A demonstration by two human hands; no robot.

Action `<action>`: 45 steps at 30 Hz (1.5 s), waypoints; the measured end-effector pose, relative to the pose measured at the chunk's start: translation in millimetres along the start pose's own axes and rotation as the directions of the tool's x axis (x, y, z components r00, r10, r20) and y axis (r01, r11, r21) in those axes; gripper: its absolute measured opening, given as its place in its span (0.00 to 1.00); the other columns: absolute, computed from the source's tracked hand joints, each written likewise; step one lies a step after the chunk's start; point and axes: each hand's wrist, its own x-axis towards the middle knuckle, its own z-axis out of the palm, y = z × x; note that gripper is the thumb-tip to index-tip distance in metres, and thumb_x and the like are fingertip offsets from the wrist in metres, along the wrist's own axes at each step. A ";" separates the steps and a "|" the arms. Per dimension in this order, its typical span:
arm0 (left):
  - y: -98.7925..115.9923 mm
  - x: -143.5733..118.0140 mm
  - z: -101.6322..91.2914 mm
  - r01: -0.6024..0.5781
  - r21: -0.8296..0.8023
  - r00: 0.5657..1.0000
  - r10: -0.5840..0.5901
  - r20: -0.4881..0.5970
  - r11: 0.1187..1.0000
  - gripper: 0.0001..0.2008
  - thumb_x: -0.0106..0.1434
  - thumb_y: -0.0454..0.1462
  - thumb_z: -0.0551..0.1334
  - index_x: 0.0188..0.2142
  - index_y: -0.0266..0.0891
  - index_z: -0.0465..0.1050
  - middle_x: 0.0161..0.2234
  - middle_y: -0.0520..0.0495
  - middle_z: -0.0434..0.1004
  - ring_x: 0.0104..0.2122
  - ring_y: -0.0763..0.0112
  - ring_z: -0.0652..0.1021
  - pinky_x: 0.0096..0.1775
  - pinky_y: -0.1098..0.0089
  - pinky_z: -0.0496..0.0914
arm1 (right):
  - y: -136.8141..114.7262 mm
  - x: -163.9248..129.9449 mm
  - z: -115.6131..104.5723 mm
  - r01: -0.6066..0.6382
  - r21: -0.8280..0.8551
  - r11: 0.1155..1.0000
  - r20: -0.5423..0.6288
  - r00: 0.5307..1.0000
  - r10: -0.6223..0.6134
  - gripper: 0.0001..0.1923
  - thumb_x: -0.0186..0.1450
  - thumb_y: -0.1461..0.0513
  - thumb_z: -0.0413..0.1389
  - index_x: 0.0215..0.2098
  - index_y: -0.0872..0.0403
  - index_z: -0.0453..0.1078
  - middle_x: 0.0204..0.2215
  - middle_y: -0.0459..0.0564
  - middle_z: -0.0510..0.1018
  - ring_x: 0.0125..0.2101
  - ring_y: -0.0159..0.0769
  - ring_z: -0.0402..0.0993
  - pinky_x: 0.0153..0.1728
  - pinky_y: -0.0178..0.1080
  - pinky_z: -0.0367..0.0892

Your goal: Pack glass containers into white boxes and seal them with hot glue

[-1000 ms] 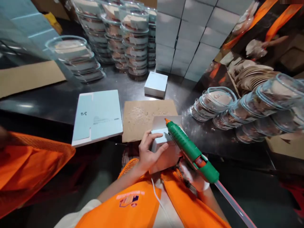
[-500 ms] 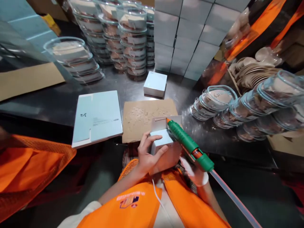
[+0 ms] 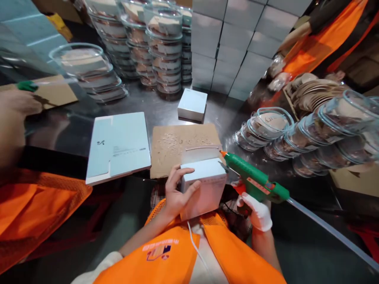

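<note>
Tabletop (image 3: 74,130) is shown carrying a cardboard pad (image 3: 166,152). Against its near edge the pale box (image 3: 204,185) is clamped by the left hand (image 3: 174,195); the glue gun (image 3: 254,182), gripped in the gloved right hand (image 3: 257,211), has been swung off the open flap (image 3: 201,153), where a glue line is left.

Left hand (image 3: 174,193) bare, fingers wrapped around left side of small white box (image 3: 203,189), held against chest above table edge. Box flap (image 3: 201,154) open, tilted up. Right hand (image 3: 256,209) in white glove grips green glue gun (image 3: 254,181); orange nozzle just beside box's upper right corner, glue stick trailing right. Cardboard sheet (image 3: 177,144) on steel table (image 3: 166,108) behind box. Flat box blanks (image 3: 118,146) left of cardboard. Closed white box (image 3: 192,104) farther back. Stacked glass containers (image 3: 166,43) at rear and right.
</note>
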 end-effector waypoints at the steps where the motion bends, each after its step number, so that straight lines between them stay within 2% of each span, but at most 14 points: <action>1: -1.1 0.6 -1.1 0.017 -0.005 1.000 -0.017 -0.012 1.000 0.14 0.63 0.46 0.73 0.45 0.43 0.82 0.46 0.43 0.80 0.50 0.59 0.79 0.50 0.65 0.74 | -3.0 4.8 -1.3 -0.025 0.048 0.999 -0.013 1.000 0.025 0.19 0.58 0.45 0.67 0.26 0.52 0.79 0.17 0.48 0.77 0.17 0.37 0.70 0.19 0.40 0.69; 5: -4.3 2.5 -2.2 0.071 -0.069 0.997 -0.073 -0.033 0.995 0.16 0.62 0.48 0.74 0.44 0.43 0.82 0.45 0.45 0.77 0.43 0.64 0.79 0.40 0.70 0.73 | -9.1 42.1 7.4 -0.209 0.004 0.978 -0.007 0.978 0.209 0.31 0.58 0.41 0.63 0.45 0.57 0.82 0.15 0.44 0.73 0.13 0.30 0.59 0.14 0.35 0.57; 9: -3.9 3.4 -3.1 0.119 -0.121 0.992 -0.122 -0.019 0.985 0.17 0.61 0.50 0.74 0.44 0.43 0.81 0.44 0.46 0.76 0.36 0.69 0.77 0.34 0.72 0.70 | -11.1 84.4 15.2 -0.310 -0.264 0.913 -0.020 0.948 0.316 0.31 0.65 0.40 0.54 0.34 0.59 0.81 0.18 0.53 0.77 0.19 0.38 0.72 0.20 0.37 0.65; 13: -1.1 6.6 -6.1 0.107 -0.145 0.994 -0.110 -0.010 0.984 0.18 0.60 0.52 0.74 0.42 0.43 0.81 0.42 0.47 0.76 0.34 0.70 0.76 0.35 0.72 0.70 | -25.5 95.5 0.4 -0.314 -0.446 0.838 -0.130 0.949 0.287 0.26 0.66 0.46 0.60 0.17 0.53 0.71 0.20 0.60 0.79 0.36 0.52 0.83 0.36 0.44 0.74; 16: 2.2 10.5 -5.0 0.093 -0.173 0.996 -0.091 0.020 0.980 0.19 0.61 0.53 0.73 0.41 0.43 0.81 0.42 0.46 0.77 0.39 0.66 0.79 0.38 0.70 0.73 | -43.9 84.3 3.8 -0.123 -0.540 0.833 -0.173 0.984 0.033 0.16 0.63 0.51 0.65 0.25 0.53 0.77 0.37 0.60 0.86 0.52 0.54 0.81 0.54 0.49 0.72; 19: 4.5 11.8 -1.3 0.065 -0.165 0.996 -0.053 0.076 0.984 0.21 0.61 0.55 0.72 0.41 0.42 0.81 0.43 0.44 0.79 0.45 0.61 0.81 0.45 0.66 0.75 | -58.5 74.2 30.5 0.161 -0.284 0.945 0.045 0.987 -0.154 0.21 0.61 0.48 0.67 0.47 0.51 0.82 0.51 0.54 0.86 0.54 0.49 0.80 0.59 0.49 0.71; 22: 3.3 9.3 2.5 0.045 -0.175 0.994 -0.028 0.101 0.983 0.22 0.60 0.57 0.72 0.39 0.42 0.80 0.43 0.42 0.79 0.53 0.54 0.80 0.52 0.61 0.75 | -62.6 74.4 56.1 0.034 0.073 0.997 0.282 0.958 -0.053 0.32 0.53 0.46 0.74 0.50 0.53 0.81 0.47 0.53 0.87 0.48 0.47 0.82 0.51 0.46 0.77; 26: -3.0 8.7 7.0 0.115 -0.335 0.993 -0.096 0.073 0.935 0.24 0.60 0.55 0.73 0.48 0.45 0.74 0.49 0.41 0.79 0.53 0.54 0.82 0.51 0.61 0.76 | -57.5 74.3 54.9 0.068 0.152 0.986 0.299 0.948 -0.112 0.37 0.52 0.33 0.69 0.44 0.53 0.83 0.46 0.54 0.86 0.46 0.47 0.82 0.50 0.47 0.77; 30: -6.2 16.3 5.9 0.028 -0.460 0.994 0.024 0.106 0.887 0.24 0.64 0.48 0.73 0.56 0.53 0.70 0.47 0.46 0.78 0.54 0.57 0.82 0.54 0.59 0.76 | -60.0 64.6 34.6 0.365 0.141 0.920 0.543 0.749 -0.380 0.43 0.59 0.26 0.54 0.45 0.50 0.85 0.56 0.58 0.82 0.58 0.51 0.79 0.61 0.52 0.72; 34: -0.9 20.3 0.8 -0.113 -0.318 0.967 0.179 0.183 0.941 0.08 0.66 0.43 0.72 0.38 0.41 0.80 0.47 0.42 0.76 0.56 0.55 0.80 0.59 0.54 0.74 | -57.5 61.9 34.2 0.628 0.052 0.776 0.626 0.585 -0.516 0.21 0.68 0.45 0.66 0.53 0.45 0.83 0.60 0.56 0.81 0.63 0.47 0.75 0.64 0.53 0.70; 37: 5.1 17.2 1.2 -0.115 -0.296 0.972 0.168 0.163 0.948 0.07 0.67 0.42 0.71 0.38 0.41 0.81 0.46 0.42 0.76 0.55 0.57 0.80 0.59 0.54 0.74 | -43.9 63.3 41.6 0.700 0.123 0.704 0.598 0.513 -0.615 0.15 0.73 0.54 0.62 0.56 0.44 0.82 0.58 0.55 0.83 0.65 0.47 0.74 0.65 0.53 0.70; 39: 7.7 14.9 3.1 -0.087 -0.297 0.976 0.141 0.165 0.951 0.07 0.68 0.42 0.71 0.39 0.42 0.81 0.45 0.43 0.77 0.55 0.58 0.80 0.60 0.54 0.74 | -32.7 61.5 46.3 0.683 0.154 0.714 0.558 0.537 -0.633 0.14 0.74 0.55 0.62 0.55 0.44 0.82 0.57 0.55 0.84 0.63 0.47 0.76 0.64 0.54 0.71; 43: 8.8 17.6 4.3 -0.010 -0.342 0.992 0.053 0.117 0.940 0.07 0.68 0.43 0.70 0.38 0.42 0.80 0.43 0.45 0.78 0.52 0.60 0.81 0.62 0.52 0.73 | -13.5 51.3 56.6 0.528 0.209 0.823 0.315 0.761 -0.567 0.19 0.70 0.47 0.64 0.54 0.44 0.80 0.67 0.55 0.74 0.66 0.50 0.73 0.66 0.54 0.69; 45: 8.6 22.5 2.5 0.008 -0.361 0.996 0.024 0.084 0.932 0.08 0.68 0.44 0.70 0.37 0.42 0.80 0.41 0.45 0.78 0.50 0.61 0.81 0.61 0.53 0.73 | -6.1 47.7 63.2 0.471 0.272 0.839 0.200 0.825 -0.528 0.20 0.69 0.45 0.65 0.53 0.44 0.78 0.72 0.53 0.67 0.69 0.50 0.69 0.67 0.54 0.68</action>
